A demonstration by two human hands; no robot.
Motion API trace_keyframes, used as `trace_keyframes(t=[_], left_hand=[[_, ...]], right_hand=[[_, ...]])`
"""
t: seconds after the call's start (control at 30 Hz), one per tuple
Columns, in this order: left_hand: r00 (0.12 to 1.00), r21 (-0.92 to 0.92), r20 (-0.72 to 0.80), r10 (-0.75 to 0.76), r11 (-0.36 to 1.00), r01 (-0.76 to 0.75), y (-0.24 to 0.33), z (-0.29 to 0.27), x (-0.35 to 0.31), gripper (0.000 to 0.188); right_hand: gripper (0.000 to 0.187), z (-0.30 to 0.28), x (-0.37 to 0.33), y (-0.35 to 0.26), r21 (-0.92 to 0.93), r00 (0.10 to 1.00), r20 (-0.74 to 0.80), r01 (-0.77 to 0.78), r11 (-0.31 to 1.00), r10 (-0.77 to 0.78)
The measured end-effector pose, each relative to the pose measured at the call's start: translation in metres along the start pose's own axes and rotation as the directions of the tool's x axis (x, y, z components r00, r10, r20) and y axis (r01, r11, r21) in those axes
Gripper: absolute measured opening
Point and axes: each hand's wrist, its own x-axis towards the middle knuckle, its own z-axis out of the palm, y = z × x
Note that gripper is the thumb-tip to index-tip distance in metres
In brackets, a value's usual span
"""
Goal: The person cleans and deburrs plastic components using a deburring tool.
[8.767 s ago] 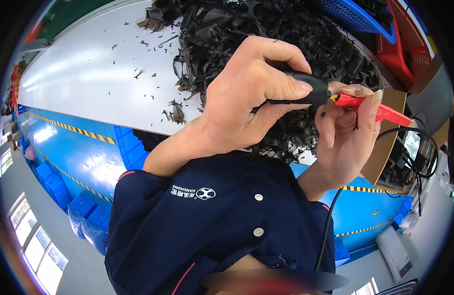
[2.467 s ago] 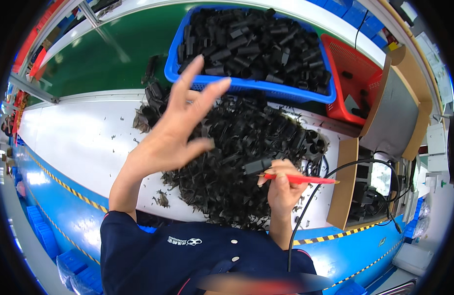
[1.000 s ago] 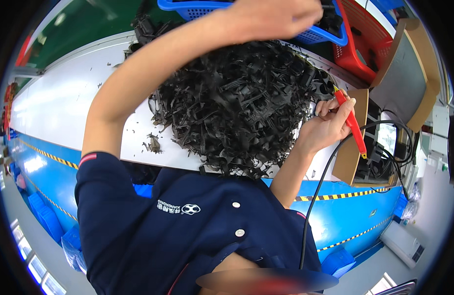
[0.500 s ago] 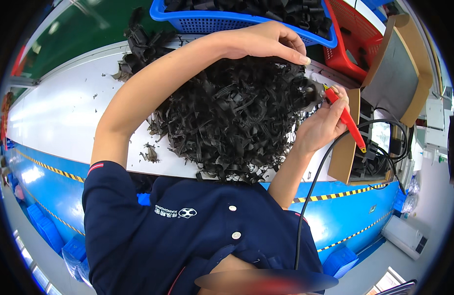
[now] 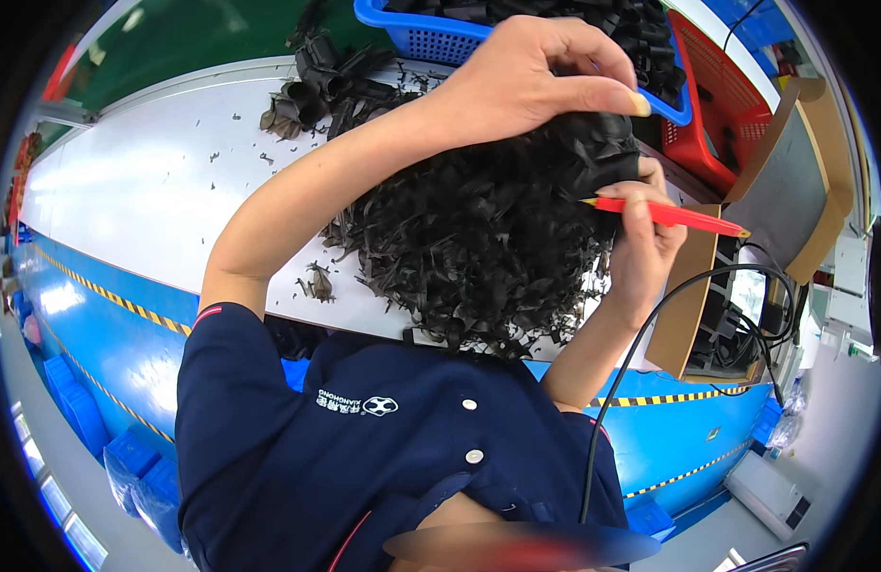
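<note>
A large heap of curled black strips and scraps [image 5: 479,248] covers the middle of the white table. My left hand [image 5: 545,81] arches over the heap's far right side, its thumb and fingers bent together; whatever they may pinch is hidden. Just below the thumb is a dark black piece [image 5: 607,153], touched by fingertips of my right hand [image 5: 641,238]. Closed in that right hand is a red pen-shaped hand tool [image 5: 688,219] with yellow ends, lying nearly level, its pointed tip toward the black scraps.
Black parts fill a blue perforated basket [image 5: 426,43] behind the heap, beside a red basket [image 5: 693,143]. An open cardboard box [image 5: 684,324] with cables stands at right. A black cable [image 5: 607,381] crosses near my right arm. More black pieces [image 5: 297,105] lie far left.
My left hand now appears higher and further right. The red tool has swung from steeply slanted to nearly level, its tip now over the heap. The whole view has shifted somewhat.
</note>
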Motion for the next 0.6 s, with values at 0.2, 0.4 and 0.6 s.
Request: trace_keyframes(t=[0.2, 0.4, 0.6], left_hand=[[0.999, 0.052, -0.013, -0.047, 0.998, 0.048, 0.010, -0.017, -0.007, 0.021], [0.938, -0.078, 0.321, -0.132, 0.983, 0.165, 0.037, -0.018, 0.007, 0.037], [0.999, 0.008, 0.031, -0.029, 1.000, 0.029, 0.044, -0.032, 0.037, 0.024]], right_hand=[[0.026, 0.013, 0.006, -0.008, 0.399, 0.975, -0.191, -0.032, 0.917, 0.117], [0.029, 0.009, 0.024, -0.041, 0.838, 0.943, -0.062, -0.128, 0.530, 0.326], [0.021, 0.011, 0.038, -0.030, 0.432, 0.892, -0.374, -0.074, 0.899, 0.253]])
